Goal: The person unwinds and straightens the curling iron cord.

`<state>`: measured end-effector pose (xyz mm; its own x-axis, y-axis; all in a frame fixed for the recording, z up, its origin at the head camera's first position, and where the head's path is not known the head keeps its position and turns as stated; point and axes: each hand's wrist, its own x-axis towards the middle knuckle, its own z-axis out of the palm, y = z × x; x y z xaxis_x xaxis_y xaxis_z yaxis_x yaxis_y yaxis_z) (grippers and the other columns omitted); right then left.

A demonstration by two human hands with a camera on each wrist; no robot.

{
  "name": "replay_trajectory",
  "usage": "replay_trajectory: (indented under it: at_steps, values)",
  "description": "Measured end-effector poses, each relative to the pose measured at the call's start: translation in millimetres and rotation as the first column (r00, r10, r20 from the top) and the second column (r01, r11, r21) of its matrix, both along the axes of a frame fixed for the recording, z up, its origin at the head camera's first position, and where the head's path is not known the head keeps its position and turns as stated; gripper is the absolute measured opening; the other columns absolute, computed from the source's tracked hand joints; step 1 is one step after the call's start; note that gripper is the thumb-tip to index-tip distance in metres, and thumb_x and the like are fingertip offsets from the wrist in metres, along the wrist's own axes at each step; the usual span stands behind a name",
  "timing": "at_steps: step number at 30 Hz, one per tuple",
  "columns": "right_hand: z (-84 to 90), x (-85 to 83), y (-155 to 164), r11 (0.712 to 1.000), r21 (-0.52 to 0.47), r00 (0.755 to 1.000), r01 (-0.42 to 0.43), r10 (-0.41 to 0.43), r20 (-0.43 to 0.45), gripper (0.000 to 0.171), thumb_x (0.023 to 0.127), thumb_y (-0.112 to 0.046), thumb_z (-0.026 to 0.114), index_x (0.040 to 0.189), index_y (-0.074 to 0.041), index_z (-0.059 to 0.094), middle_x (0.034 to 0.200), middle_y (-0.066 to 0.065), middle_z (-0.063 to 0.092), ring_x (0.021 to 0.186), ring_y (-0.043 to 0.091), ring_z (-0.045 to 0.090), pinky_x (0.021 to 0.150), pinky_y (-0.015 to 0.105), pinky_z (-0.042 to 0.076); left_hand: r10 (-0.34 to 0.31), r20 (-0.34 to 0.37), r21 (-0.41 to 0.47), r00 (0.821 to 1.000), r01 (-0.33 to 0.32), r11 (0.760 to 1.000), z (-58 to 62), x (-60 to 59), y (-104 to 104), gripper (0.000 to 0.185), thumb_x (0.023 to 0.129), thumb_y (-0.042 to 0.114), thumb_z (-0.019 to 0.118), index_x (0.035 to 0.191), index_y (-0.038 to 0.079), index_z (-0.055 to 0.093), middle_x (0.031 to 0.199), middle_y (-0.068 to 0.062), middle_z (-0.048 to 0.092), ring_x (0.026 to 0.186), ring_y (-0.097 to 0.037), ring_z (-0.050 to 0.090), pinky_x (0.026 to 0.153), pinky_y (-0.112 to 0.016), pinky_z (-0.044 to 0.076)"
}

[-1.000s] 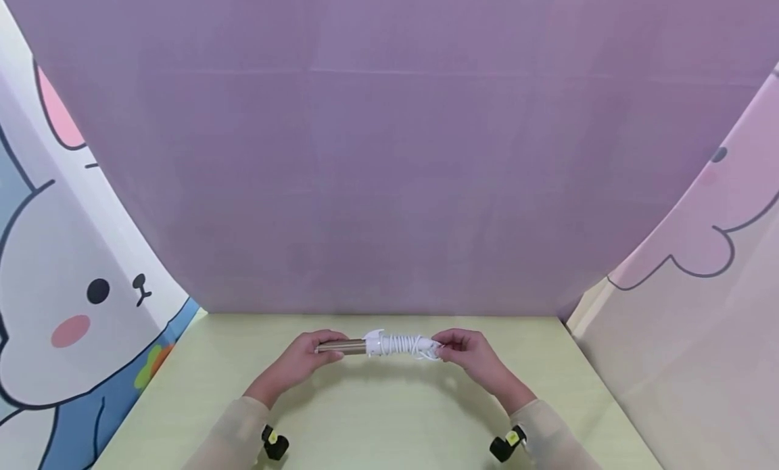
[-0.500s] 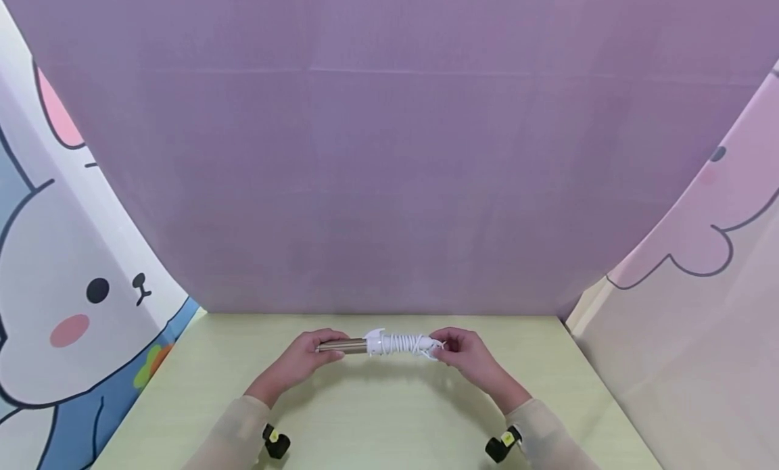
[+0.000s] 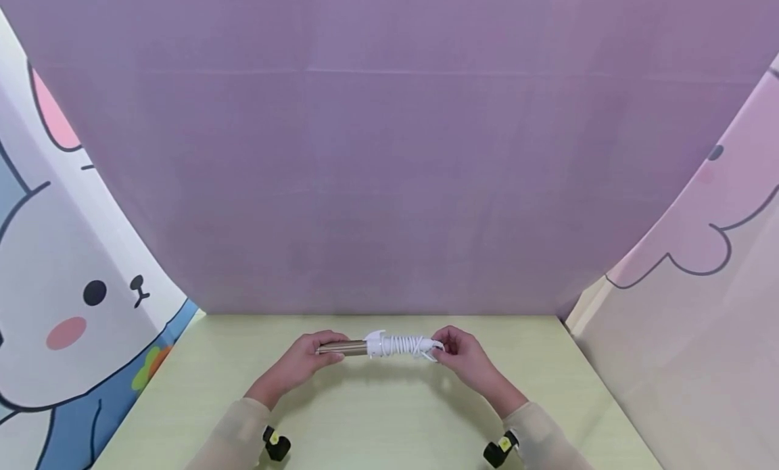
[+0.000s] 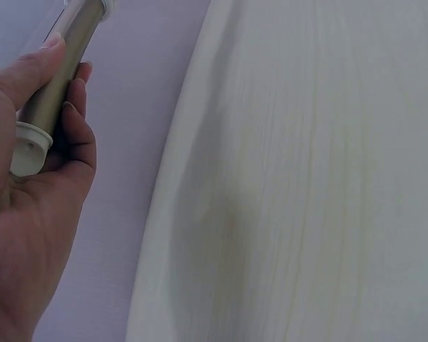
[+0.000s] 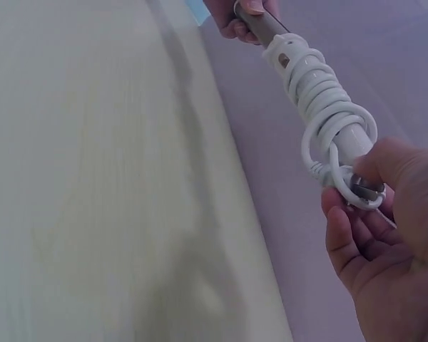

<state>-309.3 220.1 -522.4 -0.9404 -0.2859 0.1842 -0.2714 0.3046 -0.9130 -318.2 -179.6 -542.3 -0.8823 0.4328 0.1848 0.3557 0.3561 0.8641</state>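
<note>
1. Head view: a curling iron (image 3: 377, 346) is held level above the pale green table (image 3: 377, 416), lower centre of the frame, just in front of the purple backdrop (image 3: 389, 152). Its metal barrel end is gripped by the left hand (image 3: 304, 358), fingers curled around it. The white handle end, wound with the white cord (image 3: 404, 345), is pinched by the right hand (image 3: 459, 355). A black wrist camera is seen on each sleeve at the bottom edge. Cartoon-print curtains are seen at the left and right edges.

2. Left wrist view: the left hand (image 4: 28, 199) fills the lower left; the metal barrel (image 4: 60, 85) is clasped between thumb and curled fingers, upper left of the frame. The barrel's white end cap is seen against the palm. The table (image 4: 307, 178) takes up the right side.

3. Right wrist view: the right hand (image 5: 385, 242) is at the lower right, thumb and fingers closed on the cord-wrapped handle end. The cord (image 5: 328, 107) is coiled along the handle, running to the upper centre, where the left hand (image 5: 235, 18) is partly seen on the barrel. The table (image 5: 93, 178) fills the left.
</note>
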Motion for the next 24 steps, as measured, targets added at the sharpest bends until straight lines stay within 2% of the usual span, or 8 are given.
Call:
replay_trajectory:
  at_steps: [6, 12, 15, 24]
  values:
    - [-4.9, 0.2, -2.4, 0.999, -0.002, 0.999, 0.033, -0.033, 0.035, 0.015, 0.101, 0.000, 0.076, 0.114, 0.007, 0.073, 0.100, 0.010, 0.074, 0.083, 0.013, 0.065, 0.074, 0.031, 0.060, -0.011, -0.020, 0.001, 1.000, 0.011, 1.000, 0.1, 0.3, 0.8, 0.031, 0.105, 0.021, 0.079, 0.135, 0.016, 0.076, 0.127, -0.005, 0.075, 0.108, -0.026, 0.066, 0.092, -0.037, 0.053]
    - [-9.9, 2.8, -5.8, 0.997, 0.013, 0.997, 0.077, -0.078, 0.031, 0.011, 0.101, -0.002, 0.074, 0.112, 0.002, 0.074, 0.083, 0.003, 0.066, 0.068, 0.011, 0.056, 0.057, 0.023, 0.047, -0.026, -0.024, -0.001, 0.999, 0.026, 1.000, 0.8, 1.9, 2.5, 0.031, 0.106, 0.014, 0.077, 0.137, 0.011, 0.075, 0.129, -0.016, 0.073, 0.108, -0.033, 0.066, 0.091, -0.035, 0.053]
    - [-9.6, 2.9, -7.0, 0.997, 0.010, 0.997, 0.081, -0.081, 0.019, 0.010, 0.102, -0.001, 0.074, 0.111, 0.002, 0.074, 0.079, 0.003, 0.063, 0.064, 0.010, 0.054, 0.054, 0.022, 0.044, -0.029, -0.034, -0.008, 0.999, 0.028, 1.000, 1.4, 2.0, 2.3, 0.032, 0.106, 0.012, 0.076, 0.138, 0.008, 0.074, 0.129, -0.020, 0.072, 0.107, -0.033, 0.066, 0.091, -0.034, 0.053]
    - [-7.7, 0.7, -4.3, 1.000, -0.028, 1.000, 0.010, -0.009, 0.009, 0.015, 0.102, 0.001, 0.075, 0.116, 0.006, 0.074, 0.102, 0.012, 0.074, 0.080, 0.015, 0.070, 0.074, 0.033, 0.063, -0.024, -0.044, -0.005, 0.999, 0.024, 1.000, 2.6, 3.9, 0.5, 0.031, 0.106, 0.012, 0.076, 0.137, 0.012, 0.075, 0.129, -0.019, 0.073, 0.107, -0.031, 0.066, 0.091, -0.034, 0.053]
